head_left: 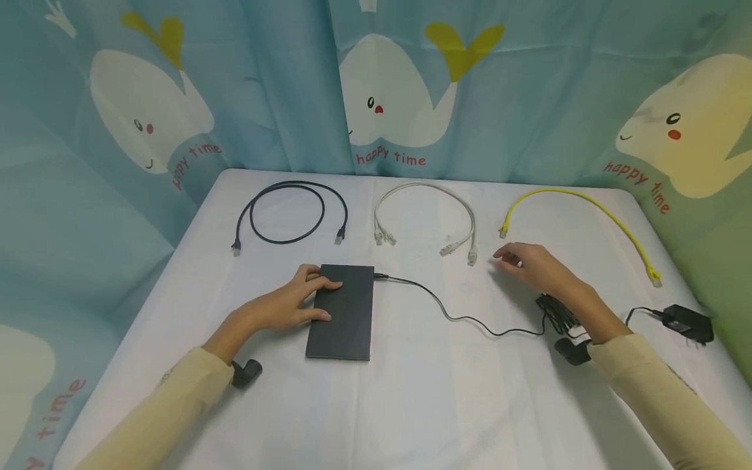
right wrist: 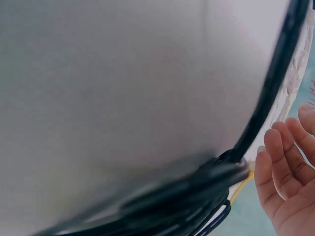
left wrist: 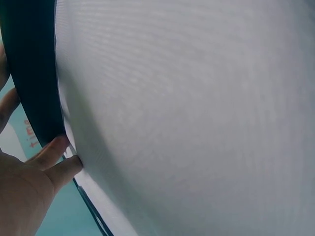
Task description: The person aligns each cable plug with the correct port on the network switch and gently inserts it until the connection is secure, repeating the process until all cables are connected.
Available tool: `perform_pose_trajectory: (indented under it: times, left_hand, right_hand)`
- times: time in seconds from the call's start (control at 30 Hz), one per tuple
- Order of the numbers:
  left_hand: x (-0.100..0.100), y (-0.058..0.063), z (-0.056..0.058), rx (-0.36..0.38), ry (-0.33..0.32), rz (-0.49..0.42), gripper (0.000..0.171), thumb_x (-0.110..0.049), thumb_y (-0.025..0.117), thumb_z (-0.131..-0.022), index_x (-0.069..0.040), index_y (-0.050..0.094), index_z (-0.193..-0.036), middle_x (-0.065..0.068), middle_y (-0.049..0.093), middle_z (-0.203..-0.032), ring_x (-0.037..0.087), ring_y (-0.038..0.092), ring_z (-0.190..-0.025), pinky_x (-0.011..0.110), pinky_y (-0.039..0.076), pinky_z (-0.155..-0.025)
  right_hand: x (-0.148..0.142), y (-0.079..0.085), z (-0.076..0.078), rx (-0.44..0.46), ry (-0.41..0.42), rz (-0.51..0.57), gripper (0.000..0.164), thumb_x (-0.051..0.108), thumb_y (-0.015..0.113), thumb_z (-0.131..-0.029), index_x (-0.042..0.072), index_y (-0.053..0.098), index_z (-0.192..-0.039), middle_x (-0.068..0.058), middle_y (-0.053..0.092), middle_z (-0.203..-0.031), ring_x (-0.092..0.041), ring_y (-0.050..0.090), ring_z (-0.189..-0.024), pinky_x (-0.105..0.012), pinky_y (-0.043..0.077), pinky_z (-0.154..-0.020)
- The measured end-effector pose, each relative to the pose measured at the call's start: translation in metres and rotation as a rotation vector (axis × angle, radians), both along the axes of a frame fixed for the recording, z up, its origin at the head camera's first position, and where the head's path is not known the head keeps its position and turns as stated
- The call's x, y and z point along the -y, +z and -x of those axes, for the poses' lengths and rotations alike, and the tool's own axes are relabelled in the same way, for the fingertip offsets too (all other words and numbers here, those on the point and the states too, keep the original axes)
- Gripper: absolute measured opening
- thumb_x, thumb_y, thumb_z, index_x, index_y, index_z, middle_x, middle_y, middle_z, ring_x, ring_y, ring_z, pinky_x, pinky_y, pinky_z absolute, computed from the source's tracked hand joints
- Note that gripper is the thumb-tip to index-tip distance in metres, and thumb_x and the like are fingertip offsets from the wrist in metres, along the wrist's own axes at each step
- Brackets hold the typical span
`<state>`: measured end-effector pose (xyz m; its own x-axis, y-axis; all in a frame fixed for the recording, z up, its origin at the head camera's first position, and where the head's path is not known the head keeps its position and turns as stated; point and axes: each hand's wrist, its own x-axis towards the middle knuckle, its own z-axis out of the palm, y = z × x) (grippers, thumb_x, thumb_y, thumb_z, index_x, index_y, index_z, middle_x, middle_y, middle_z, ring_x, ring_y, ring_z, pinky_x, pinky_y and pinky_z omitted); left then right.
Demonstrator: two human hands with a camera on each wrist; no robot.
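Shows flat black box (head_left: 346, 326) left of middle on the counter (head_left: 411, 411), lying flat, well in from every edge. Has left hand (head_left: 284, 303) over the box's left side, with fingers spread fairly wide on and against it; reads as steadying, more resting than clamping. Has right hand (head_left: 534, 264) raised off the surface, with fingers loosely bent, narrow gap to thumb, holding nothing; hovers near white cables (head_left: 427, 184) and yellow cable (head_left: 552, 190). Shows plug (head_left: 381, 276) in the box's right side, with thin cord (head_left: 493, 334) trailing right to bundled coil (head_left: 557, 315), probably tied to take up slack. Puts power adapter (head_left: 687, 321) near the counter's right edge, likely for keeping bulk aside. Has dark cable (head_left: 284, 242) toward the far left corner, white ones by the far edge's middle, yellow toward the far right corner; seems sorted by colour, with ends facing near edge for easy reach. Shows white, faintly creased cloth on top, rounded far corners, blue-green whale-print curtain (head_left: 282, 98) behind and at both sides.
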<state>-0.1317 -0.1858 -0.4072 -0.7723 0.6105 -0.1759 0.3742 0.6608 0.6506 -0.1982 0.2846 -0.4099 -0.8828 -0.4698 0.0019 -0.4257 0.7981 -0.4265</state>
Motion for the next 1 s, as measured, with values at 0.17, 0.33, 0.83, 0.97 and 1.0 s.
perform_pose_trajectory:
  times: [0.17,0.33,0.83,0.97,1.0]
  left_hand:
    - [0.0002,0.0009,0.0,0.0,0.001,0.0,0.059,-0.037,0.067,-0.086,-0.016,0.047,-0.137,0.025,0.015,-0.144,0.041,0.017,-0.136,0.057,0.03,-0.1]
    - [0.0006,0.0004,-0.0003,0.01,0.006,-0.001,0.058,-0.036,0.068,-0.086,-0.016,0.047,-0.137,0.024,0.014,-0.145,0.039,0.016,-0.136,0.057,0.03,-0.101]
    - [0.0,-0.0012,-0.0004,0.018,0.018,-0.008,0.058,-0.037,0.067,-0.086,-0.018,0.047,-0.137,0.021,0.016,-0.144,0.036,0.015,-0.137,0.055,0.03,-0.101]
    - [-0.0003,-0.0009,0.0,0.02,0.016,-0.008,0.058,-0.037,0.067,-0.086,-0.018,0.047,-0.137,0.021,0.015,-0.144,0.036,0.015,-0.137,0.055,0.03,-0.101]
    - [-0.0003,-0.0009,0.0002,0.021,0.015,-0.009,0.058,-0.037,0.067,-0.086,-0.018,0.047,-0.137,0.021,0.016,-0.144,0.036,0.014,-0.137,0.055,0.03,-0.101]
  right_hand:
    - [-0.0023,-0.0003,-0.0015,0.001,0.001,-0.009,0.018,0.006,0.061,-0.09,-0.005,0.064,-0.105,-0.009,0.065,-0.088,-0.025,0.06,-0.082,-0.04,0.049,-0.069]
    - [-0.0052,0.0006,-0.002,0.001,-0.014,-0.019,0.018,0.006,0.061,-0.09,-0.005,0.064,-0.104,-0.009,0.065,-0.088,-0.025,0.06,-0.082,-0.04,0.049,-0.069]
    - [-0.0081,0.0051,-0.0007,0.011,-0.027,-0.06,0.019,0.006,0.06,-0.091,-0.006,0.063,-0.105,-0.01,0.064,-0.089,-0.025,0.059,-0.083,-0.041,0.048,-0.071]
    - [-0.0092,0.0041,-0.0018,0.021,-0.044,-0.068,0.019,0.006,0.06,-0.091,-0.006,0.063,-0.105,-0.011,0.064,-0.09,-0.026,0.059,-0.084,-0.042,0.048,-0.072]
    - [-0.0095,0.0037,-0.0022,0.022,-0.046,-0.069,0.019,0.006,0.06,-0.091,-0.006,0.063,-0.105,-0.011,0.064,-0.09,-0.025,0.059,-0.084,-0.042,0.048,-0.072]
